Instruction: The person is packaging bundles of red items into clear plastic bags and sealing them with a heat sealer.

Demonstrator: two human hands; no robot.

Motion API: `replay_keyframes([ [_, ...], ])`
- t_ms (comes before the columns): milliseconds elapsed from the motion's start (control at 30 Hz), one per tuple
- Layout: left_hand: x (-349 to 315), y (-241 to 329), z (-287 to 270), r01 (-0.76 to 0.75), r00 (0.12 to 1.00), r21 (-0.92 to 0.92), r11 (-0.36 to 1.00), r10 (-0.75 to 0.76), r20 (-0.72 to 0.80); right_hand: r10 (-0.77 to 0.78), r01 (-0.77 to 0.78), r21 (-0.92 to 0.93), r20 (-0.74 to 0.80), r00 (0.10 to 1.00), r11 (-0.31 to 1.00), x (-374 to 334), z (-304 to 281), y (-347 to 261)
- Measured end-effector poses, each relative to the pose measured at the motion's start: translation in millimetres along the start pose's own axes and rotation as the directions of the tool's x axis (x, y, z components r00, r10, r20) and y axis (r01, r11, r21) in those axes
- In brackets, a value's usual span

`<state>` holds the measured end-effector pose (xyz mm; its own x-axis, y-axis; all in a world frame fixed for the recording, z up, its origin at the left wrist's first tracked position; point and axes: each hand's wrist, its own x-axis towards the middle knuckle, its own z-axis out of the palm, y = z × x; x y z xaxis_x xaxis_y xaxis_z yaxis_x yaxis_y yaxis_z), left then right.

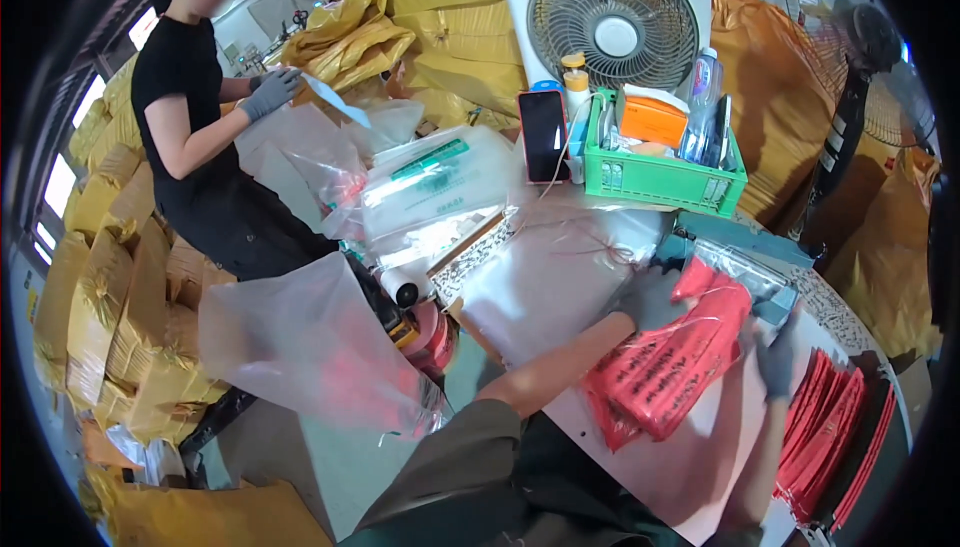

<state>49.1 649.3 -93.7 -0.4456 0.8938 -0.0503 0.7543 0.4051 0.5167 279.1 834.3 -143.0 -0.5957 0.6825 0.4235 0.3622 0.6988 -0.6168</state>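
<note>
A bundle of flat red plastic packets (pixel 672 365) with dark print lies tilted in front of me, with thin pale string across it. My left hand (pixel 652 299), in a grey glove, is closed at the bundle's upper left edge; its fingertips are partly hidden. On the other side, my right hand (pixel 776 365), also gloved, is by the bundle's right edge, just below a silver and teal metal device (pixel 762 285). Blur hides how its fingers are set. More red packets (pixel 815 437) stand in a row to the right of my right forearm.
Clear plastic sheeting (pixel 560 292) covers the table left of the bundle. Behind stand a green crate (pixel 665 177) of bottles and boxes, a phone (pixel 543 137) and a white fan (pixel 612 22). A large clear bag (pixel 310 337) hangs at left, near another person (pixel 190 117) in gloves.
</note>
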Motion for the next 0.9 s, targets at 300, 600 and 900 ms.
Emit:
replay_keyframes([
  [300, -123, -3, -12, -0.015, 1.000, -0.796, 0.605, 0.028, 0.002, 0.146, -0.505, 0.800, 0.485, 0.862, 0.323, -159, 71, -52],
  [600, -297, -60, -184, 0.249, 0.915, -0.361, 0.898, -0.341, -0.216, -0.504, -0.783, 0.491, 0.600, 0.622, -0.382, -108, 104, -257],
  [900, -514, -220, -345, 0.913, 0.399, 0.254, 0.321, -0.561, -0.726, -0.664, 0.250, 0.932, -0.013, 0.748, 0.263, 5, 157, -572],
])
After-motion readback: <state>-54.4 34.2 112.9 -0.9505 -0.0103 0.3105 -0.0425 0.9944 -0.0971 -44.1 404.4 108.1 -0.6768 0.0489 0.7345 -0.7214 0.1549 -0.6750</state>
